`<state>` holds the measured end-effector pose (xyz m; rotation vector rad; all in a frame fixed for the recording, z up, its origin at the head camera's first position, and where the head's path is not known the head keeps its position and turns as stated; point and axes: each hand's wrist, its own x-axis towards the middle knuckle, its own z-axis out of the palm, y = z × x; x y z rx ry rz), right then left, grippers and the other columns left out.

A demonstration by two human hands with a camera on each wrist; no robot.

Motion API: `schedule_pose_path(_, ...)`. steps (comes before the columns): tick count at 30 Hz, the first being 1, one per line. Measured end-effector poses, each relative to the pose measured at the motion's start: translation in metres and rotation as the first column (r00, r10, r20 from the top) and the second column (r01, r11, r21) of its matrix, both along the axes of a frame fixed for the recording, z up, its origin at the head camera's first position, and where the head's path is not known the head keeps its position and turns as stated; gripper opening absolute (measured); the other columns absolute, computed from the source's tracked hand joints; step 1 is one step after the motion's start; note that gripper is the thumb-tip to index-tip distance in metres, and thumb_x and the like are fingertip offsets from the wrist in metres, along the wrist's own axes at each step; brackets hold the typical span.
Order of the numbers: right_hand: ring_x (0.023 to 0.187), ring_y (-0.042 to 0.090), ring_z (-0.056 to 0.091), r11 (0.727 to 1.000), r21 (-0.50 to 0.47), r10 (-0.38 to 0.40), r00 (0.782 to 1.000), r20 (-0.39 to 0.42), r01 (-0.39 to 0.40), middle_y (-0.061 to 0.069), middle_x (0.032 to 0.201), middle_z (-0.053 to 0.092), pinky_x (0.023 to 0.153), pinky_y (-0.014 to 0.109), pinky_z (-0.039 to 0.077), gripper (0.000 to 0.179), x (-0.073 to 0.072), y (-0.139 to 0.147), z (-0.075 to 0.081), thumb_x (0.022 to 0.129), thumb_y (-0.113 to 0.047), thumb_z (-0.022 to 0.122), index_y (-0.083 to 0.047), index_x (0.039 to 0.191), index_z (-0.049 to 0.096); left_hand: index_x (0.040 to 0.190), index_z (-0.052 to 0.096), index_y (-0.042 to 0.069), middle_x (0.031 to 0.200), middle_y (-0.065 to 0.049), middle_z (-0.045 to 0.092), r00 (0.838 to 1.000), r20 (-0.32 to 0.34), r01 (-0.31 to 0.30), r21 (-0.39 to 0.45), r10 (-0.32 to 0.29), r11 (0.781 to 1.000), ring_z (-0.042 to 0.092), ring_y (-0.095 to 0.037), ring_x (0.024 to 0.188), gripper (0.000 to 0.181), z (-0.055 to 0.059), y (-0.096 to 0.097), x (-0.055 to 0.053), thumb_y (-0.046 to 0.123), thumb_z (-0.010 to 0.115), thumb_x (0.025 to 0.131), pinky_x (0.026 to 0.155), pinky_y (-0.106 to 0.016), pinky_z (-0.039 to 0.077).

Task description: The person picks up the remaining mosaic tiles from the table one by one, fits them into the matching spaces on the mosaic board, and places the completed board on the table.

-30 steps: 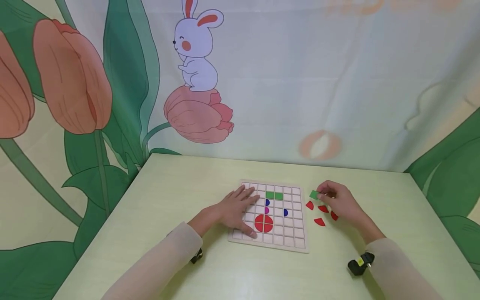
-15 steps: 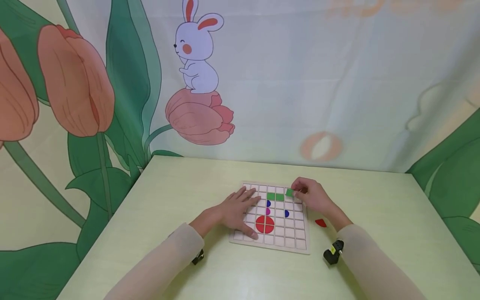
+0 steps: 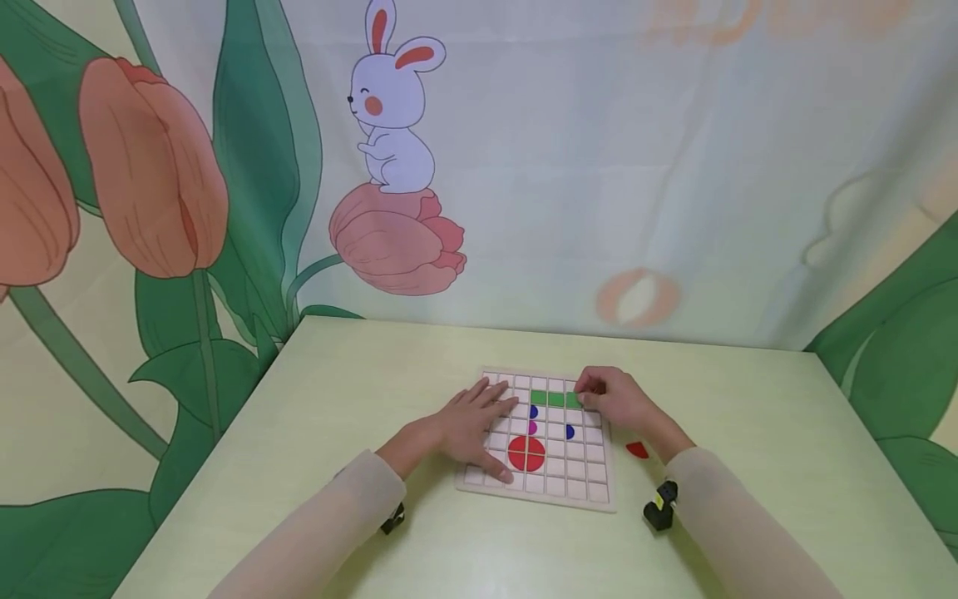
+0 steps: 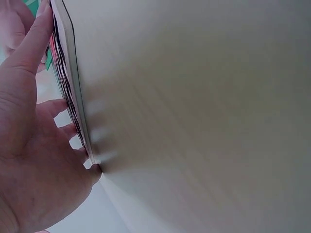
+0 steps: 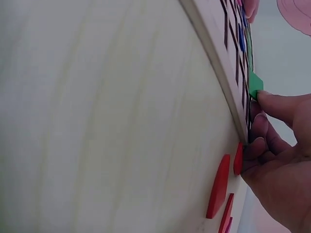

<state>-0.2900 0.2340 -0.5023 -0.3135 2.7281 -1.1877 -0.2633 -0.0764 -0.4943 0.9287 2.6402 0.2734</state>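
Observation:
A pale wooden grid board (image 3: 554, 497) lies on the table. My left hand (image 3: 467, 424) rests spread over its left side, fingers straight. My right hand (image 3: 617, 403) is at the board's upper right and pinches a green square tile (image 5: 256, 85) between thumb and fingers, tilted at the grid. In the head view that tile lines up beside two green tiles (image 3: 547, 398) set in the same row. Lower on the board are a red circle of quarter pieces (image 3: 527, 454), blue half-round pieces (image 3: 570, 432) and a magenta one (image 3: 532, 427).
Several loose red quarter pieces (image 5: 220, 187) lie on the table right of the board; in the head view one red piece (image 3: 638, 450) shows beside my right wrist, the others hidden. Behind the table (image 3: 374, 358) hangs a curtain (image 3: 539, 166) printed with tulips and a rabbit.
My right hand has carried the green tile from the loose pieces leftward onto the board, then lowered it toward the green row. The left hand has stayed on the board.

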Motion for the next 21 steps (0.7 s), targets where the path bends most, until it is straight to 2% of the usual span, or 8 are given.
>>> schedule_pose_path(8, 0.093, 0.025, 0.055, 0.999, 0.036, -0.006, 1.000, 0.013, 0.006, 0.005, 0.094, 0.061, 0.081, 0.037, 0.046, 0.004, 0.0005, -0.0048, -0.0044, 0.104, -0.009, 0.068, -0.010, 0.108, 0.068, 0.172, 0.019, 0.026, 0.179, -0.004, 0.002, 1.000, 0.015, -0.009, -0.002, 0.009, 1.000, -0.006, -0.033, 0.164, 0.127, -0.0011, -0.0004, 0.0026, 0.081, 0.078, 0.074, 0.131, -0.056, 0.007)
schedule_pose_path(14, 0.091, 0.024, 0.055, 1.000, 0.021, -0.012, 1.000, 0.023, 0.011, 0.007, 0.095, 0.061, 0.079, 0.036, 0.046, 0.005, 0.0005, -0.0059, -0.0036, 0.104, -0.009, 0.068, -0.009, 0.108, 0.066, 0.172, 0.018, 0.025, 0.179, -0.005, 0.002, 1.000, 0.010, -0.002, -0.009, 0.003, 1.000, -0.006, -0.033, 0.164, 0.127, 0.0008, -0.0007, 0.0028, 0.081, 0.078, 0.074, 0.131, -0.057, 0.007)
schedule_pose_path(21, 0.098, 0.026, 0.056, 1.000, -0.012, -0.023, 0.998, 0.066, 0.024, 0.007, 0.102, 0.062, 0.084, 0.038, 0.048, 0.014, 0.0003, -0.0004, -0.0041, 0.107, -0.022, 0.066, -0.011, 0.116, 0.066, 0.172, 0.018, 0.024, 0.179, -0.005, 0.001, 0.999, 0.033, 0.001, -0.010, -0.001, 1.000, -0.007, -0.033, 0.164, 0.127, 0.0048, 0.0007, 0.0030, 0.080, 0.078, 0.075, 0.131, -0.057, 0.005)
